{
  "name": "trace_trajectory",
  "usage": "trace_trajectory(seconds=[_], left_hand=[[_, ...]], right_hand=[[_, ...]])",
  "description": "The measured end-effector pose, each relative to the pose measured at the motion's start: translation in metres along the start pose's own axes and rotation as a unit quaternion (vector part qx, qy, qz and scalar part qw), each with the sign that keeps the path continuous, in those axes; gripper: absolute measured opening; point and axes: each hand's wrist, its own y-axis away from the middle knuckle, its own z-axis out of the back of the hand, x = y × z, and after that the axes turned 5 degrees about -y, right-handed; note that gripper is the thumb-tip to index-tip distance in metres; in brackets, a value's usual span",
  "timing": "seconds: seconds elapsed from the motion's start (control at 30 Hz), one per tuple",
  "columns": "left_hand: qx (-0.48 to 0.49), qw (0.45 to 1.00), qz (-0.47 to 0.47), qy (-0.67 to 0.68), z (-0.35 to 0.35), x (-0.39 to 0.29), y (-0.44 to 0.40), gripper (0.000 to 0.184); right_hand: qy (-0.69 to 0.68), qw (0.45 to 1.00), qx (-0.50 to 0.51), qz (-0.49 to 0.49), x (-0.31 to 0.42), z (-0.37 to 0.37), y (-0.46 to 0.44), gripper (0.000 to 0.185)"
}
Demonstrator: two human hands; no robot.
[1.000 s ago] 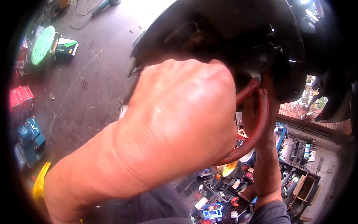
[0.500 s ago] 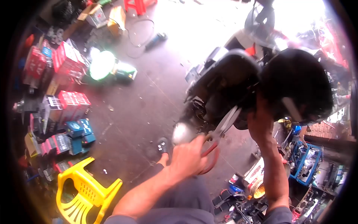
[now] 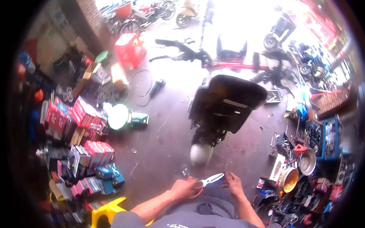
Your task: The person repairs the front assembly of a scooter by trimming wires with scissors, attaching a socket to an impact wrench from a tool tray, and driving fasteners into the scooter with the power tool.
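My left hand (image 3: 185, 189) is closed around the handles of a pair of scissors (image 3: 213, 179), low in the view in front of my body. Their pale metal blades point right and look nearly closed. Just beyond the blade tips is my right hand (image 3: 233, 184), its fingers loosely apart and nothing visible in them. Ahead of both hands stands a scooter with a black seat (image 3: 232, 100), which lies down over the body. A rounded whitish part (image 3: 200, 154) sits at its near end, and its handlebar (image 3: 235, 65) is at the far end. Neither hand touches the scooter.
Stacked boxes (image 3: 99, 152) line the left side, with a yellow plastic chair (image 3: 108, 211) nearer me. A red stool (image 3: 129, 49) stands beyond. On the right are a blue rack (image 3: 330, 138), a metal bowl (image 3: 307, 161) and scattered parts. A cable loops over the floor.
My right hand has left the black seat, which was tipped up and now lies down. Both hands have drawn back toward my body, scissors still in the left. The view has tilted up.
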Motion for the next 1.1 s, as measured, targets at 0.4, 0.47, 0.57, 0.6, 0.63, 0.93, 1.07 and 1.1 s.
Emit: trace_trajectory(seconds=[0.4, 0.47, 0.57, 0.6, 0.63, 0.93, 1.07, 1.1], left_hand=[[0.068, 0.968, -0.186, -0.153, -0.060, -0.111, -0.083, 0.038], [0.128, 0.961, -0.182, -0.164, -0.094, -0.130, -0.086, 0.049], [0.171, 0.974, -0.134, 0.069, -0.155, -0.136, -0.091, 0.055], [0.217, 0.954, -0.042, 0.201, -0.170, -0.142, -0.096, 0.065], [0.191, 0.963, -0.039, 0.186, -0.180, -0.140, -0.098, 0.059], [0.126, 0.957, 0.209, 0.156, -0.199, -0.150, -0.123, 0.039], [0.108, 0.947, 0.264, 0.150, -0.196, -0.121, -0.097, 0.040], [0.122, 0.941, 0.277, 0.154, -0.200, -0.116, -0.090, 0.040]], right_hand=[[-0.021, 0.987, -0.150, 0.059, -0.018, 0.112, 0.069, 0.036], [-0.059, 0.988, -0.133, 0.054, -0.050, 0.148, 0.072, 0.037], [-0.118, 0.971, -0.206, 0.021, -0.092, 0.196, 0.084, 0.034], [-0.136, 0.964, -0.229, 0.002, -0.106, 0.216, 0.089, 0.033], [-0.160, 0.950, -0.268, -0.008, -0.132, 0.225, 0.096, 0.033], [-0.285, 0.775, -0.560, -0.073, -0.349, 0.383, 0.161, 0.018], [-0.395, 0.686, -0.608, -0.069, -0.362, 0.484, 0.238, 0.030], [-0.442, 0.654, -0.605, -0.102, -0.362, 0.503, 0.251, 0.035]])
